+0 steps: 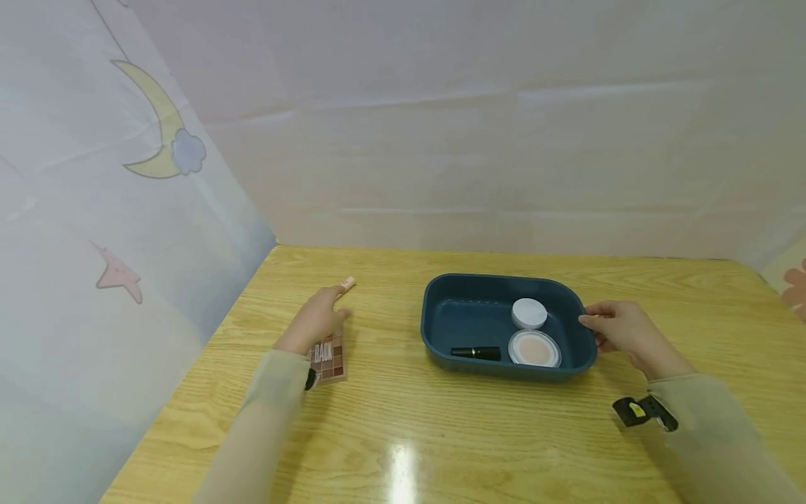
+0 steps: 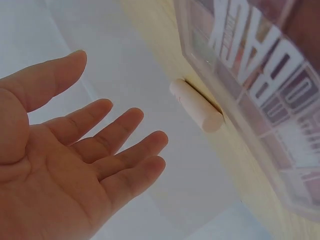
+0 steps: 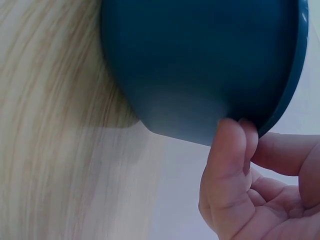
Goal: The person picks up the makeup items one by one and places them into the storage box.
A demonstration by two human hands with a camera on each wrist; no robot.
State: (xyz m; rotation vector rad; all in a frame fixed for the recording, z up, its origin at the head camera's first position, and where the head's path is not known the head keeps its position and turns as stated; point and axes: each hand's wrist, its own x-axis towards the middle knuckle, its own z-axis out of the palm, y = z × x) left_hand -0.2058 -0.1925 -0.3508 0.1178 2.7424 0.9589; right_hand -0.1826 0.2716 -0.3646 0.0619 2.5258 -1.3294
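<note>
The blue tub (image 1: 472, 318) stands on the bench (image 1: 491, 448). At the tub's right end, the right hand (image 1: 623, 329) has its grip pinching the rim, thumb opposed to fingers. Inside the tub, a black tube (image 1: 476, 353) lies along the near side; toward the right end sit a white round container (image 1: 529, 313) and a round compact (image 1: 534, 349). Left of the tub, the left hand (image 1: 317, 318) shows a spread grip near a pale pink tube (image 2: 197, 106) and a palette (image 1: 329, 360) lettered BACK.

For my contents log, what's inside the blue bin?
The bin holds a black tube, a round white container and a round beige-centred case. Anything beneath them is covered.
</note>
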